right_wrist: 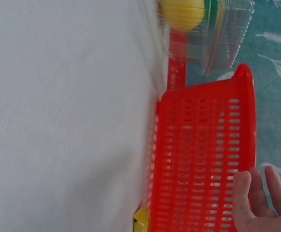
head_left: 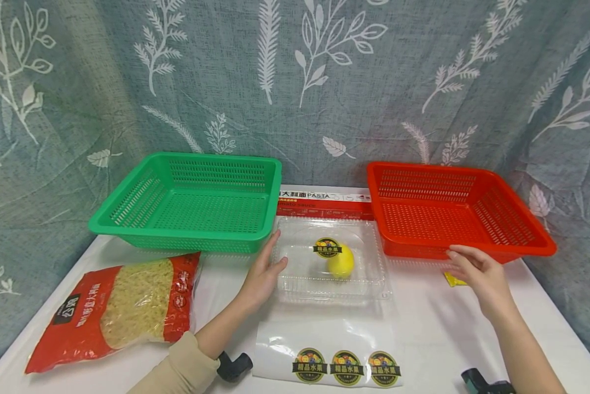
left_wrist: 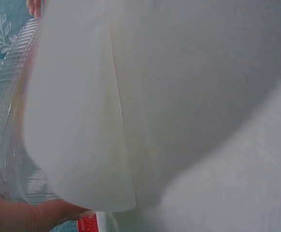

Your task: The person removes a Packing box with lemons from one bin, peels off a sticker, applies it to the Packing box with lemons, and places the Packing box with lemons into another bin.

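A clear plastic clamshell box (head_left: 295,279) stands mid-table with a yellow fruit (head_left: 341,262) inside, perhaps a lemon, and a round fruit label (head_left: 327,248) on its lid. My left hand (head_left: 260,276) is at the box's left side, thumb and fingers extended and apart. In the left wrist view, the box (left_wrist: 7,111) appears at the left edge, and the thumb (left_wrist: 38,212) shows low down. By the front rim of the red basket (head_left: 423,249), my right hand (head_left: 479,276) hangs with loosely bent fingers, holding nothing. Below it lies a small yellow packet (head_left: 453,279), partly hidden by the hand.
To the left stands a green basket (head_left: 186,241), with a red bag of pasta (head_left: 132,309) in front of it. A sheet of round labels (head_left: 324,334) lies before the box. Behind the box is a red and white pasta carton (head_left: 324,208). A patterned curtain (head_left: 295,126) hangs at the back.
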`<state>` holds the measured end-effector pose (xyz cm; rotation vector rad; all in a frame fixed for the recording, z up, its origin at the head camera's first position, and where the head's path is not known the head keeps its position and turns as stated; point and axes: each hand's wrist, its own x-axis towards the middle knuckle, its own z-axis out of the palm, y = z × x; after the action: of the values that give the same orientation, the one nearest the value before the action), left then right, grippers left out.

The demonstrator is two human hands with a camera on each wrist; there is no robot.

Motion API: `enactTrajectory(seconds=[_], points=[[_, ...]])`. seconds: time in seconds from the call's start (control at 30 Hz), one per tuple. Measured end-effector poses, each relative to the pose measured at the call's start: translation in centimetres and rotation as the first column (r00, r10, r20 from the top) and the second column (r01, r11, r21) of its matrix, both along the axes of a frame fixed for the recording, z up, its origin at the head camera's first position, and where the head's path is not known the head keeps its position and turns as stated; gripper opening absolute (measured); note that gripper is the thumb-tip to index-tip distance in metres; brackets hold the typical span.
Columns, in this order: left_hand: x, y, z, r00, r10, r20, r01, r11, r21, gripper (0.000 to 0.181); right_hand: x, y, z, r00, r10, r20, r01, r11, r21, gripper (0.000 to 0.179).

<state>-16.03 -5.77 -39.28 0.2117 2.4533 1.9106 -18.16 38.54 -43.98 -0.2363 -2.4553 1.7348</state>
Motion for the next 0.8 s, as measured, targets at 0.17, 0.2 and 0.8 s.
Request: enactTrajectory(seconds=[0.17,0.2,0.8], points=[[0.1,0.1,0.2,1.000,0.005,0.011,-0.005,1.000,0.015,0.058,-0.1,0.6,0.0,1.000,-0.010,0.022,0.012,0.996,-0.086,0.055],[0.1,0.1,0.3,1.000,0.007,0.012,-0.007,1.000,0.019,0.057,-0.1,0.6,0.1,0.999,-0.020,0.035,0.023,0.995,-0.093,0.056],[0.6,-0.2,0.9,1.000,0.025,0.006,-0.026,0.999,0.024,0.055,-0.3,1.7,0.6,0.979,-0.075,0.190,0.135,0.935,-0.329,0.067]])
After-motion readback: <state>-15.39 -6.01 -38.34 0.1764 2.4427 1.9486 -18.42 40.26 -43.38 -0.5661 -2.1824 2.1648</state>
